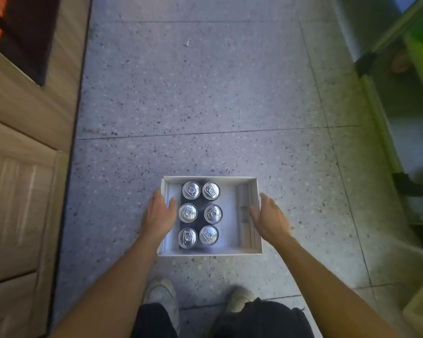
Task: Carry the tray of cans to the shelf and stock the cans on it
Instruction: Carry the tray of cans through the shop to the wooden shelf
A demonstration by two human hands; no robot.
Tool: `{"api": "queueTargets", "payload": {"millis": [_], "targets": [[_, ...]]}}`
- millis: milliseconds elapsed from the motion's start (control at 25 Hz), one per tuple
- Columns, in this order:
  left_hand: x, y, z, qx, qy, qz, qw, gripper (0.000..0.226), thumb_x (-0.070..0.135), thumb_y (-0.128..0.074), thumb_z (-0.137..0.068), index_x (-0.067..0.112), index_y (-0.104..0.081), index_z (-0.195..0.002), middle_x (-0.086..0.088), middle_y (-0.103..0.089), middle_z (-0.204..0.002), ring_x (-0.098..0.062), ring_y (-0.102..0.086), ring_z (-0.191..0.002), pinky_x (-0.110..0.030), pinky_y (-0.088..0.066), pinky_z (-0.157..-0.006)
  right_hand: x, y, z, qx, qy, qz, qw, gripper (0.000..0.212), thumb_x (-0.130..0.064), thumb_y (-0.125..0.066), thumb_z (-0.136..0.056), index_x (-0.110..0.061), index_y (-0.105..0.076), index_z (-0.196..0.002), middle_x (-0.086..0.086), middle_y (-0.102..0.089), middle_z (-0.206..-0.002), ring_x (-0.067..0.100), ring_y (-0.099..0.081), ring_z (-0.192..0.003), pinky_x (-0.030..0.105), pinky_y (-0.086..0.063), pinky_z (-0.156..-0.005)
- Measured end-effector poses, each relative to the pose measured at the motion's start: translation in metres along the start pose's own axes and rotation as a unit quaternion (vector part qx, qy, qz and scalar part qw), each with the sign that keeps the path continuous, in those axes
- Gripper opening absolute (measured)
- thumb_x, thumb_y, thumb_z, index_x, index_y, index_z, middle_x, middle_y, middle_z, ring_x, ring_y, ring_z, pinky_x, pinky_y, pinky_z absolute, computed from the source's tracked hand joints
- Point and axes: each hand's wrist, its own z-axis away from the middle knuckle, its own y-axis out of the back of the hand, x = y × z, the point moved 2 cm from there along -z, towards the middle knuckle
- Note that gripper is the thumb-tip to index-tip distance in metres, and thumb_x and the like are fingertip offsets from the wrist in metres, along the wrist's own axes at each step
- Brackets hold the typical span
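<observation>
On a speckled floor (205, 93), between wood panels at frame left and green fixtures at right, a white tray (253, 189) sits low centre holding six cans (200, 213). The left hand (158, 215) and right hand (270, 219) flank it, fingers spread, seemingly touching its walls. The pickup is in hand; next comes a level lift.
</observation>
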Motion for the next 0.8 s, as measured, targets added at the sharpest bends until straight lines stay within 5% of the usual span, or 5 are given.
{"api": "queueTargets", "payload": {"millis": [200,400,600,800], "targets": [[-0.031,-0.035,-0.010,0.068,-0.049,0.148,0.985,0.023,0.026,-0.058,-0.093,0.018,-0.052,-0.113,-0.008,-0.066,-0.107,-0.034,-0.062,-0.098,-0.041,-0.047,-0.081,0.008,-0.043,-0.006,0.072,0.010,-0.287,0.955,0.038,-0.019,-0.055,-0.099,-0.020,-0.051,-0.136,-0.003,-0.064,-0.117,0.017,-0.062,-0.104,0.024,-0.045,-0.080],[-0.053,-0.043,-0.026,0.036,-0.053,0.249,0.966,0.039,0.010,-0.053,-0.092,0.028,-0.060,-0.125,0.003,-0.070,-0.110,-0.023,-0.065,-0.103,-0.039,-0.050,-0.090,0.020,-0.055,-0.014,0.071,-0.006,-0.336,0.939,0.045,-0.008,-0.047,-0.096,-0.027,-0.052,-0.136,-0.026,-0.059,-0.108,-0.020,-0.055,-0.092,0.003,-0.041,-0.069],[-0.055,-0.048,-0.028,0.042,-0.073,0.237,0.968,0.038,0.019,-0.050,-0.096,0.023,-0.060,-0.132,-0.002,-0.070,-0.121,-0.024,-0.063,-0.112,-0.046,-0.048,-0.102,0.018,-0.057,-0.016,0.086,0.007,-0.336,0.938,0.041,-0.008,-0.045,-0.097,-0.022,-0.055,-0.134,-0.006,-0.063,-0.115,0.014,-0.060,-0.101,0.026,-0.041,-0.080],[-0.054,-0.049,-0.020,0.032,-0.088,0.254,0.963,0.033,0.031,-0.049,-0.098,0.027,-0.063,-0.127,0.004,-0.071,-0.113,-0.021,-0.065,-0.109,-0.042,-0.050,-0.097,0.017,-0.051,-0.016,0.091,0.029,-0.322,0.942,0.032,-0.012,-0.045,-0.102,-0.018,-0.059,-0.129,-0.003,-0.066,-0.112,-0.007,-0.059,-0.088,0.024,-0.041,-0.074]]}}
